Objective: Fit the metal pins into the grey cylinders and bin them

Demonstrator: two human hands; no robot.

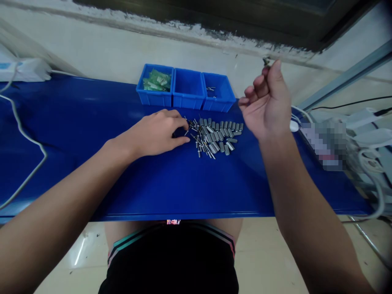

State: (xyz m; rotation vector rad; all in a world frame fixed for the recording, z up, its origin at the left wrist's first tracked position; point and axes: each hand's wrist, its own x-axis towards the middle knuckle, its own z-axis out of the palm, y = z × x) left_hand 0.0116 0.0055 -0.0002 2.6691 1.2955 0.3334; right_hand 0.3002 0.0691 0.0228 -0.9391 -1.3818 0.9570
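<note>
Near the middle of the blue table lies a pile of thin metal pins (202,141), with short metal cylinders (225,130) beside it on the right. My left hand (162,132) rests at the pile's left edge, thumb and fingers apart and curved around some pins; whether it grips any is unclear. Raised above the table on the right, my right hand (268,98) pinches a small dark metallic piece (266,61) between thumb and forefinger. Its other fingers are curled, palm turned up.
Three joined blue bins stand behind the pile: the left bin (154,99) holds green packets (157,79), the middle bin (189,102) shows nothing inside, the right bin (218,105) a few pins. White cables (38,143) and a power strip (24,70) lie left; more cables right.
</note>
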